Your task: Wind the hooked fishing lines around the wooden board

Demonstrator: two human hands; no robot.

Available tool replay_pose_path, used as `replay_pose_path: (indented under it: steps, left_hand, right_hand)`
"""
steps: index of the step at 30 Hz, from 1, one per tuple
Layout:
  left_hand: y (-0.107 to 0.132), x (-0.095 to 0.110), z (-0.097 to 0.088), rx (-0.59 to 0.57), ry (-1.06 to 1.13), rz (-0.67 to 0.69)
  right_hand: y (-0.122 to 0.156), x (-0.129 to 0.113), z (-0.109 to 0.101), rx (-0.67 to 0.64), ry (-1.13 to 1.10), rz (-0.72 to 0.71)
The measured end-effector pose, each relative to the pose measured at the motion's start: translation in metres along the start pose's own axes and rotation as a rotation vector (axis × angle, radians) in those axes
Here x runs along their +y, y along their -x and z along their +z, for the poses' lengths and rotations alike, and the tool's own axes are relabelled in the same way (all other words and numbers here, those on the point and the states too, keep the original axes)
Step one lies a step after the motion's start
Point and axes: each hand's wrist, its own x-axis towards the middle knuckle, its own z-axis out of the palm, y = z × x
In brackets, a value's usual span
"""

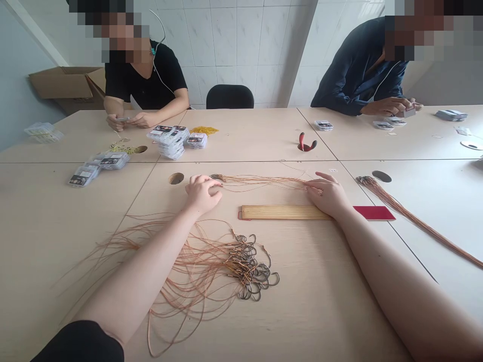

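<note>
My left hand lies on the table, its fingers curled on the end of a thin bundle of copper-coloured fishing lines. That bundle runs across to my right hand, which presses on the strands between thumb and fingers. My right hand also sits at the end of a wooden slat board. Below my left forearm lies a loose heap of lines ending in dark metal fish hooks. A long bundle of similar lines lies to the right, beside a red card.
Across the joined tables, several stacks of packaged hook cards stand near gold-coloured lines. Red-handled pliers stand at a table hole. A co-worker's hands work at back left, another co-worker's hands at back right. A cardboard box sits behind.
</note>
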Motion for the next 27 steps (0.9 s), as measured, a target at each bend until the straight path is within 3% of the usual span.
replay_pose_path:
  steps: [6,11,14,23,27]
  left_hand:
    - [-0.0005,-0.0013,0.0012,-0.001,-0.015,-0.015]
    - [0.0003,0.0009,-0.0019,0.048,-0.137,-0.189]
    - [0.0003,0.0012,-0.0038,0.012,-0.180,-0.240]
    - [0.0001,0.0005,-0.0040,0.000,-0.142,-0.201]
    - [0.0000,0.0001,-0.0025,0.047,-0.108,-0.163]
  right_hand:
    - [0.0000,-0.0015,-0.0004,0.002,0.000,0.007]
    - [-0.0004,-0.0010,-0.0003,-0.004,0.004,0.006]
    - [-0.0004,-0.0005,0.0001,0.000,0.003,0.004]
    - [-0.0004,0.0011,0.0007,0.006,0.005,-0.003]
    - [-0.0002,-0.0003,-0.0005,-0.002,0.001,0.005]
